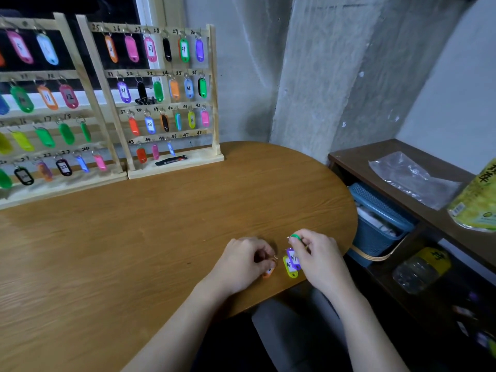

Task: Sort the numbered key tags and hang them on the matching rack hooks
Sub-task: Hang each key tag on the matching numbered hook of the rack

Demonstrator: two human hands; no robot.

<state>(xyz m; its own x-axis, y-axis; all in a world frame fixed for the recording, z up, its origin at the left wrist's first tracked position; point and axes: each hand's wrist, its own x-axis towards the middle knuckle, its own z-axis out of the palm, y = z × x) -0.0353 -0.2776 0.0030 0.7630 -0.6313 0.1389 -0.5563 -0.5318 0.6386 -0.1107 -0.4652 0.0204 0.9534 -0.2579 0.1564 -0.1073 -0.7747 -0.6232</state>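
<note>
Two wooden racks stand at the back of the table: the right rack (214, 84) with hooks numbered 25 to 48 and the left rack (64, 25), both hung with coloured key tags. Hooks 46 to 48 on the bottom row carry nothing. Near the table's front right edge my left hand (243, 263) pinches an orange tag (268, 272) by its ring. My right hand (316, 257) pinches a green tag (295, 236) just above the table. A yellow tag (289, 267) and a purple tag (293, 257) lie between my hands.
The oval wooden table (161, 224) ends close to my right hand. A black pen (171, 160) lies on the right rack's base. Right of the table stands a dark shelf (402, 183) with a plastic bag, a blue basket (381, 221) and a yellow-green package.
</note>
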